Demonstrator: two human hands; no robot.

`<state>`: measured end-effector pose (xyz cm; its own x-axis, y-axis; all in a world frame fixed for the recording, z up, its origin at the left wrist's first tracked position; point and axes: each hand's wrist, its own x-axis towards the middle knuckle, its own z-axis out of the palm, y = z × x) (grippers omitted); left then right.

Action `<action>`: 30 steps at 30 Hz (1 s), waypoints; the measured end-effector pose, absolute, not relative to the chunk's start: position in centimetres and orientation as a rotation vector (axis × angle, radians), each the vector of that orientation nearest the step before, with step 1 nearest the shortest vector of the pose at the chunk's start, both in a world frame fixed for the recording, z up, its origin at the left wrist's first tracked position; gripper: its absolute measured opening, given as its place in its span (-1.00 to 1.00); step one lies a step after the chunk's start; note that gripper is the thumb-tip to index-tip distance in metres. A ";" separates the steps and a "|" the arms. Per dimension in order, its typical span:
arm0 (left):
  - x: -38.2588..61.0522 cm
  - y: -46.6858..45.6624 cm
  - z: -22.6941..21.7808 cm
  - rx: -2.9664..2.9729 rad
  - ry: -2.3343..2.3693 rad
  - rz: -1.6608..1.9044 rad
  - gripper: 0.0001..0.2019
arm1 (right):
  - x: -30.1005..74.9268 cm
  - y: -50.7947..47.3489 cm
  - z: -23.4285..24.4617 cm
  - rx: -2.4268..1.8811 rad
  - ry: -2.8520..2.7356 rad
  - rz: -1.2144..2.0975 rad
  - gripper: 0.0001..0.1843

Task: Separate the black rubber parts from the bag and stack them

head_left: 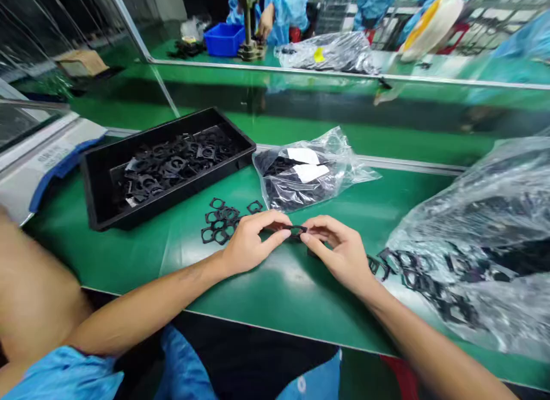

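Between my two hands is a small black plastic ring frame point(296, 228), held just above the green table. My left hand point(253, 239) pinches its left end between thumb and fingers. On its right end, the thumb and fingers of my right hand point(337, 245) are closed. Part of the frame is hidden behind the fingertips. A loose cluster of similar black ring frames point(221, 219) lies beside my left hand. More black frames point(412, 268) spill toward my right wrist from a large clear plastic bag point(481, 205).
A black tray point(172, 202) full of black parts stands at the back left. Behind my hands lies a clear bag point(301, 171) of black parts with white labels. Across a glass-like divider are a blue bin point(224, 40) and co-workers in blue sleeves. A bare arm shows at far left.
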<state>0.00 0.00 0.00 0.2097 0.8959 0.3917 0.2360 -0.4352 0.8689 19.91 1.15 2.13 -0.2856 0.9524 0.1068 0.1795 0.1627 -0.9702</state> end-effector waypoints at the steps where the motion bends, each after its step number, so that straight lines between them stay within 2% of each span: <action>1: 0.0 0.1 0.0 1.803 1.058 1.225 -0.93 | 19.9 1.1 2.2 -1.111 -1.638 1.201 -0.75; 6: 0.1 0.3 0.3 1.820 1.046 1.174 -0.94 | 19.9 0.9 2.6 -1.144 -1.674 1.192 -0.69; 14: 0.2 1.4 0.4 1.968 1.049 1.308 -0.88 | 20.3 2.0 2.5 -1.159 -1.694 1.164 -0.58; 21: 0.1 1.3 0.1 2.129 1.018 1.337 -0.86 | 20.5 2.5 2.2 -1.098 -1.883 0.966 -0.67; 25: -1.9 2.8 1.5 2.105 1.226 1.448 -0.87 | 20.3 2.7 1.7 -1.071 -1.834 0.934 -0.64; 30: -7.3 8.2 4.2 2.027 1.746 1.544 -0.87 | 20.5 3.0 1.6 -1.088 -1.915 0.751 -0.77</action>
